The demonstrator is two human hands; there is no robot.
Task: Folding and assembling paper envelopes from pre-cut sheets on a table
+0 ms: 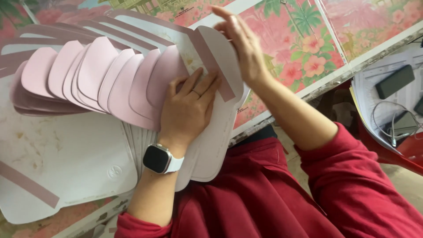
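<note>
Your left hand (187, 105) is pressing flat, fingers spread slightly and laid straight, on top of a fanned stack of pale cut sheets (211, 145) near the front edge of the table (308, 90). It is gripping nothing; the palm and fingertips are just weighting the pile. A ring is showing on one finger, and a smartwatch (157, 158) with a dark face and white band is sitting on that wrist.

Your right hand (240, 42) is reaching in from the right, fingers nearly straight and close together, touching the rounded upper edge of the topmost sheet (220, 57). Whether thumb and fingers are actually pinching that edge, I cannot tell; the thumb side is hidden. That top sheet is carrying one mauve strip (216, 68) running diagonally across it, passing just beside your left fingertips.

Pink rounded flaps (101, 72) are overlapping in a fan to the left of your left hand, toward the table's left edge: about eight are countable, the lower ones partly hidden. Behind them, more sheets with mauve bands are lying stacked toward the back edge; their number is not countable.

One large white sheet (66, 163) is lying at the front-left corner, with a second mauve strip (26, 185) across it.

The table is covered in a floral, palm-printed cloth. Off its right edge, two dark rectangular devices (394, 81) and a looped cable (387, 119) are resting on papers. You are wearing red sleeves (352, 185).
</note>
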